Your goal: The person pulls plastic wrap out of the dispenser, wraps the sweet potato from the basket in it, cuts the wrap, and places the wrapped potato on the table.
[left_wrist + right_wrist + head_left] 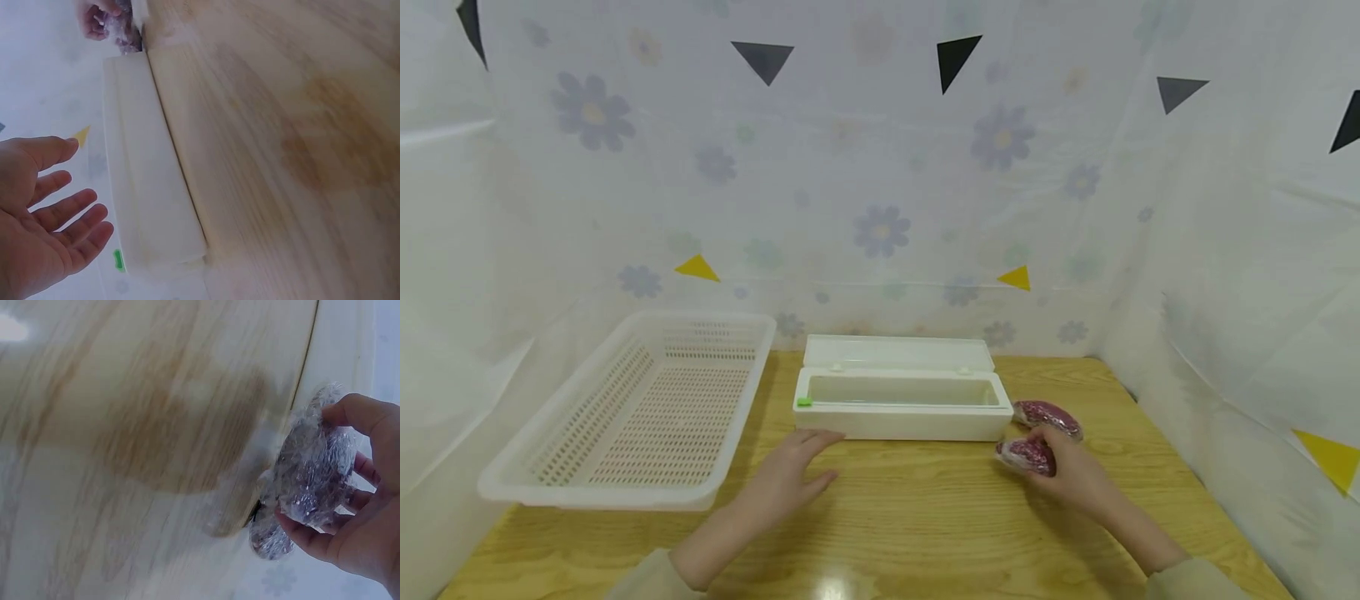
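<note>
A wrapped packet [1027, 455] is gripped in the right hand [1067, 475]; the open box [901, 407], just ahead of the spread left hand [793, 475], is best steadied.

The light is bright and soft all over. The table [925, 508] has a shiny white spot near the bottom edge of the head view, and soft shadows lie under both arms. The straight edges bend a bit near the sides. Both wrist views are blurry and washed out, and the wood looks smeared.
</note>
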{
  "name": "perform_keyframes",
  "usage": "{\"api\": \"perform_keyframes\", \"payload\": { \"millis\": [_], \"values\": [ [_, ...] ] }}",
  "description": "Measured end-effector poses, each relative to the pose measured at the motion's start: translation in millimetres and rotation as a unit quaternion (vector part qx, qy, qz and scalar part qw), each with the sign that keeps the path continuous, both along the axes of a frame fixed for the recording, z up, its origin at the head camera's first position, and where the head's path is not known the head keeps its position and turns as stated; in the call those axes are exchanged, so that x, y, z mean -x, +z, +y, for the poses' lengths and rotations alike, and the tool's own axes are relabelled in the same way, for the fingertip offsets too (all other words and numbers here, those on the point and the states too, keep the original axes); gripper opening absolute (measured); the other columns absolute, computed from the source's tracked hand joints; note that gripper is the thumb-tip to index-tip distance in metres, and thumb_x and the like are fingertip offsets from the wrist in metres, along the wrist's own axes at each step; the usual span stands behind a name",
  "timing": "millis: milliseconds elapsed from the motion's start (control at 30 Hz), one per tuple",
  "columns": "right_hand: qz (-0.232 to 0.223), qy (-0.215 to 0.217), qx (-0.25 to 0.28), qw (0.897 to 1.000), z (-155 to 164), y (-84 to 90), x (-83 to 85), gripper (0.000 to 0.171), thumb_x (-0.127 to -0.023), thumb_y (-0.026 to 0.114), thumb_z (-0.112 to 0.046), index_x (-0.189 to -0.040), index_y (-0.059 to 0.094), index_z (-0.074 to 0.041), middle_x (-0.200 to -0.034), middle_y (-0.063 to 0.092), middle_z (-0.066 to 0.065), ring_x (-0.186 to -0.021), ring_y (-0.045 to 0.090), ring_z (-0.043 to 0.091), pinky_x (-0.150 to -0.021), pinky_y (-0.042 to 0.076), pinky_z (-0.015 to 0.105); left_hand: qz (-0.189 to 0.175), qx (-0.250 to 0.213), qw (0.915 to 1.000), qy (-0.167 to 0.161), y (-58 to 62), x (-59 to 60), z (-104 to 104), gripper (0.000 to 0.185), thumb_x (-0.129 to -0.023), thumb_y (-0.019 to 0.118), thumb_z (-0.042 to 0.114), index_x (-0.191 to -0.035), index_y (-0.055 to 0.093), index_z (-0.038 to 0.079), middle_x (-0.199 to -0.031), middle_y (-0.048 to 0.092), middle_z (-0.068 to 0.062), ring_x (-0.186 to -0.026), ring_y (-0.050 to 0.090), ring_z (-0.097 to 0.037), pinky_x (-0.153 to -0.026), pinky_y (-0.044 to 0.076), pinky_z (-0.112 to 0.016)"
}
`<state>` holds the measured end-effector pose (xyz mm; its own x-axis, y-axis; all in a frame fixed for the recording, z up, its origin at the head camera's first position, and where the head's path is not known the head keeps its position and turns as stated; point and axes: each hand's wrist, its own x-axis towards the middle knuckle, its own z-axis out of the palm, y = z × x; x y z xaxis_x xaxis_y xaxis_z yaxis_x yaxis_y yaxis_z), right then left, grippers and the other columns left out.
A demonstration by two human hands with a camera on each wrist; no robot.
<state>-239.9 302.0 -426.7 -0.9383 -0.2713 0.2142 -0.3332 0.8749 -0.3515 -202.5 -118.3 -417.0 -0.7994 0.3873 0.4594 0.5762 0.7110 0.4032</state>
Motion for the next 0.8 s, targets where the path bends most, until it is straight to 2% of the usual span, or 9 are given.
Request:
{"api": "perform_keyframes", "payload": {
  "millis": [233,533,800],
  "values": [
    [0.019,-0.01,-0.032,0.999,6,-7.0,8.2,0.049,-0.075,0.077,-0.015,-0.116,0.053,-0.004,-0.114,0.059,0.02,-0.107,0.056,0.042,-0.085,0.048,0.056,0.006,0.024,0.9996,0.013,-3.3,2.0,-8,0.05,-0.077,0.078,0.015,-0.123,0.06,0.01,-0.118,0.062,-0.004,-0.11,0.057,-0.023,-0.092,0.049,-0.038],
    [0.032,-0.003,-0.059,0.998,11,-11.4,13.9,0.046,-0.073,0.078,-0.015,-0.112,0.054,-0.007,-0.111,0.06,0.017,-0.104,0.057,0.042,-0.083,0.049,0.055,0.017,0.036,0.999,0.018,0.1,1.9,-10,0.052,-0.076,0.079,0.013,-0.124,0.06,0.009,-0.118,0.062,-0.005,-0.11,0.057,-0.024,-0.092,0.049,-0.038],
    [0.039,0.006,-0.077,0.996,12,-11.8,12.8,0.059,-0.073,0.08,-0.018,-0.123,0.051,-0.005,-0.12,0.055,0.022,-0.108,0.054,0.045,-0.085,0.047,0.057,0.036,0.046,0.998,0.025,2.5,3.7,-10,0.052,-0.075,0.079,0.015,-0.124,0.06,0.01,-0.117,0.063,-0.005,-0.108,0.058,-0.023,-0.092,0.049,-0.038]
  ]
}}
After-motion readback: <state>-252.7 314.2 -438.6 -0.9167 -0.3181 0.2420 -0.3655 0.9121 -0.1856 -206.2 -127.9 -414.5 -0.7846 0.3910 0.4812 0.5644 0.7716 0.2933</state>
